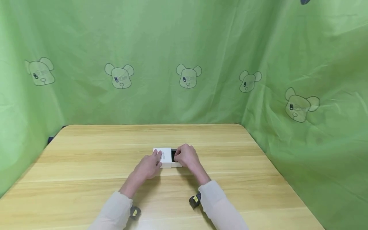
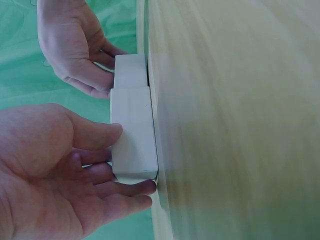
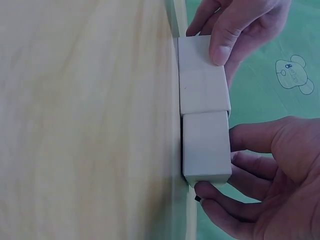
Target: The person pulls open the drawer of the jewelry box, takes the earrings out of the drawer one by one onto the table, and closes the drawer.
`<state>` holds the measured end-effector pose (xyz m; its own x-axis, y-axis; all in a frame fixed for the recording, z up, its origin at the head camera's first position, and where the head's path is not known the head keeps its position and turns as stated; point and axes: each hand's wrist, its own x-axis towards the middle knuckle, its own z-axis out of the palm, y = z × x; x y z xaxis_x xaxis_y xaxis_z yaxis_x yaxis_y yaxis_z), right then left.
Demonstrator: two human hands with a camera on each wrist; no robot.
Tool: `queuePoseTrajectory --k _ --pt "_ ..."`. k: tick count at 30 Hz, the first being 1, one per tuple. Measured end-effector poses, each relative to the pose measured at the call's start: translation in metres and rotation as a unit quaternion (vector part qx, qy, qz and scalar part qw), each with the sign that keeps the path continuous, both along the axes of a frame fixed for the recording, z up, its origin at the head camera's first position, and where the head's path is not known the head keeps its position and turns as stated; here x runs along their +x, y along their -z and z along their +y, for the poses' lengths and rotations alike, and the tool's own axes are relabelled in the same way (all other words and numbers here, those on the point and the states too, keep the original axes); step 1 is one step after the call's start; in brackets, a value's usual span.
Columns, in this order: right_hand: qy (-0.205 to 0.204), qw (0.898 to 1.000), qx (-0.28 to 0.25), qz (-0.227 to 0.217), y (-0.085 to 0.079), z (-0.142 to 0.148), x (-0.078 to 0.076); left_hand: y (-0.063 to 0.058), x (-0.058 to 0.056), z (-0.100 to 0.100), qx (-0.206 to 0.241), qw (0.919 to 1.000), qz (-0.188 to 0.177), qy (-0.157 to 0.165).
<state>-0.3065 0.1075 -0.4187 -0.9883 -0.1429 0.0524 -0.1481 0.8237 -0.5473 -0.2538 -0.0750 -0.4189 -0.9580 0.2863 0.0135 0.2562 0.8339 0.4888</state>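
On the wooden table lies a small white box with a printed sleeve [image 1: 166, 154]. Its white inner tray [image 1: 177, 164] sticks out to the right, with a dark inside showing at the top. My left hand [image 1: 148, 166] holds the sleeve's left part; in the left wrist view the thumb presses the sleeve's near face [image 2: 132, 140] and fingers wrap its end. At the tray, my right hand [image 1: 187, 155] has bent fingers over the top and round the right end. A tiny black piece [image 3: 198, 198] shows by those fingers in the right wrist view.
The wide wooden table [image 1: 95, 153] reaches back to a green curtain [image 1: 155, 38] printed with bear heads, which also hangs at both sides. A black device with a yellow mark [image 1: 195, 200] is worn at the right wrist, and a similar device [image 1: 135, 212] at the left.
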Motion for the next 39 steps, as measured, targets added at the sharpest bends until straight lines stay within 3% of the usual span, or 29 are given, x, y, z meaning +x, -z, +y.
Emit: queuePoseTrajectory --k 24,39 --pt "-0.013 1.0 -0.015 0.0 -0.0027 0.0026 0.0025 0.0012 -0.0005 0.0004 -0.003 1.0 0.007 0.0" --pt "0.009 1.0 -0.009 -0.005 -0.0083 0.002 0.0029 0.0019 -0.0005 0.0005 -0.004 1.0 0.004 -0.002"
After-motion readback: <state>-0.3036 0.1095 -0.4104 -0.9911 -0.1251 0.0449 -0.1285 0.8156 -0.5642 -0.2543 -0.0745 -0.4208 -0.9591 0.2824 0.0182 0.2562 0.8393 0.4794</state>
